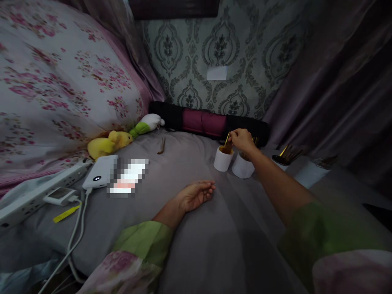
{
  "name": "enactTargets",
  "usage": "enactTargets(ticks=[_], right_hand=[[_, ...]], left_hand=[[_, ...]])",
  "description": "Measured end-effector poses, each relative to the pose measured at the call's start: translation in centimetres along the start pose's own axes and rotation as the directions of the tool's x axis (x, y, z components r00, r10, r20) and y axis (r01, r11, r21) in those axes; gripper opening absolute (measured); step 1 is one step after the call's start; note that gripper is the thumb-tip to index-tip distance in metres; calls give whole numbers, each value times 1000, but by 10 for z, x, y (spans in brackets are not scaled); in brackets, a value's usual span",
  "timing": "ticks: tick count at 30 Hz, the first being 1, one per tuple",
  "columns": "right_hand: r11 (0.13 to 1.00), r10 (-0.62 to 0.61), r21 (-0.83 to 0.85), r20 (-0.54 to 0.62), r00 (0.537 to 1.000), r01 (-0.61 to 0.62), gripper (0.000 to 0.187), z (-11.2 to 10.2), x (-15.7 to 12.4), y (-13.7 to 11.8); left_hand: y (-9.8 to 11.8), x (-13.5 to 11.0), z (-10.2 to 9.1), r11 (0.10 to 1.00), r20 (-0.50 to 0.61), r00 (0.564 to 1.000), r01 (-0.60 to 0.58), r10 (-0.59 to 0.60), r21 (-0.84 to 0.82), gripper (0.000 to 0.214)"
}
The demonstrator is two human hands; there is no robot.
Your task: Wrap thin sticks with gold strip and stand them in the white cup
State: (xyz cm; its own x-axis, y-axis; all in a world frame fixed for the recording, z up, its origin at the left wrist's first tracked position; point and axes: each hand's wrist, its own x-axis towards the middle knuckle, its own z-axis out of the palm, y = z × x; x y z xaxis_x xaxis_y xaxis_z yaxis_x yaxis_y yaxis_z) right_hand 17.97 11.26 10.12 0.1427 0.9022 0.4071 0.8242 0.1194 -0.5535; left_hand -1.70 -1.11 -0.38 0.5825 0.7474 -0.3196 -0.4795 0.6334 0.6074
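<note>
The right hand (241,139) bunches its fingers beside a yellow stick (227,139) in a white cup (223,160); any grip cannot be told. The left hand (197,197), loosely curled and empty, lies over the grey sheet (196,245). Sorting seems under way: a black-rimmed container (281,164) holds sticks; a bent brown piece (162,150) remains loose.

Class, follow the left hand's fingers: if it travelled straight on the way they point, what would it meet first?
Probably the right white cup of the close pair: the left hand seems aimed towards its lower part, though depth is unclear.
</note>
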Motion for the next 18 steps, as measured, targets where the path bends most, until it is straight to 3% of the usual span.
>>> enactTargets(ticks=[18], right_hand=[[998,-3,62,-17,1000,4,24,-5,-13,-9]], left_hand=[[0,0,1,1000,2,1000,5,-5,-5,15]])
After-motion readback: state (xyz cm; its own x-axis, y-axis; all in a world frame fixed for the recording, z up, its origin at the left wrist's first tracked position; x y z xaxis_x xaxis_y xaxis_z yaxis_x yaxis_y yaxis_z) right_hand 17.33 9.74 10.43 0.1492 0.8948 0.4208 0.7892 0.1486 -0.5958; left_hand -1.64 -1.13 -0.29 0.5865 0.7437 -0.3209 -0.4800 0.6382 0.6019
